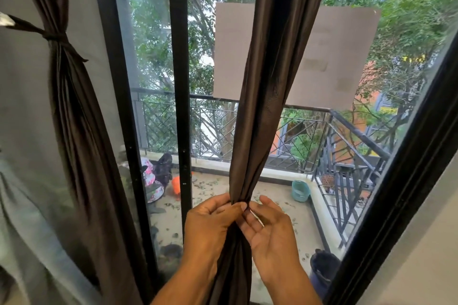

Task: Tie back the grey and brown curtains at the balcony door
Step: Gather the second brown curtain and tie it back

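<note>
A brown curtain (pixel 270 82) hangs gathered into a narrow bundle in front of the balcony door glass. My left hand (pixel 210 225) grips the bundle from the left at waist height, fingers curled round the folds. My right hand (pixel 267 228) is at the bundle's right side, palm up, thumb and fingertips pinching fabric at the gather. At the left a second brown curtain (pixel 67 86) is cinched with a tie-back band (pixel 55 38) running to the wall. A grey curtain (pixel 27 181) hangs beside it at the far left.
The black door frame (pixel 179 82) stands between the two curtains, and a slanted frame post (pixel 401 193) runs along the right. Beyond the glass are a balcony railing (pixel 342 116), a teal bucket (pixel 300 190), scattered leaves and clothes. A paper sheet (pixel 342 57) is stuck to the glass.
</note>
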